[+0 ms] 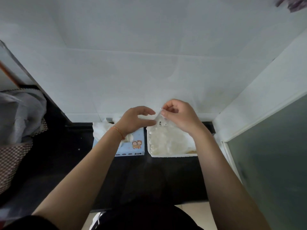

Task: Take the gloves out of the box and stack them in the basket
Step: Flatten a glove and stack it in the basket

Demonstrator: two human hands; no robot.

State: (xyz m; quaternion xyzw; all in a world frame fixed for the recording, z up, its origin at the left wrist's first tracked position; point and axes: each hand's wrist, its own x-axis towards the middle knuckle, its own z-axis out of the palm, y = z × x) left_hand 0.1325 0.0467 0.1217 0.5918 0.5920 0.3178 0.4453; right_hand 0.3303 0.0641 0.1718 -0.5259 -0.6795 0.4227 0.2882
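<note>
Closest to the viewer are two bare forearms stretching out over a black counter (69, 146). On it, side by side and almost touching, sit a pale blue box (132, 146) on the left and a white basket (172, 155) on the right. Clear gloves spill out of the box top (103, 130), and a crumpled heap of them already lies in the basket (169, 141).

Above the far end of the basket, the right hand (179, 117) pinches the top edge of a thin clear glove (159, 121) between thumb and fingertips; the film hangs down toward the heap. The left hand (132, 120), with a thin orange band (118, 131) at the wrist, reaches across from the box side, fingers out straight, tips at the glove's lower edge. Whether they pinch it I cannot tell.

Behind everything rises a white tiled wall (149, 63). A grey cloth (20, 113) is bundled at the far left.
</note>
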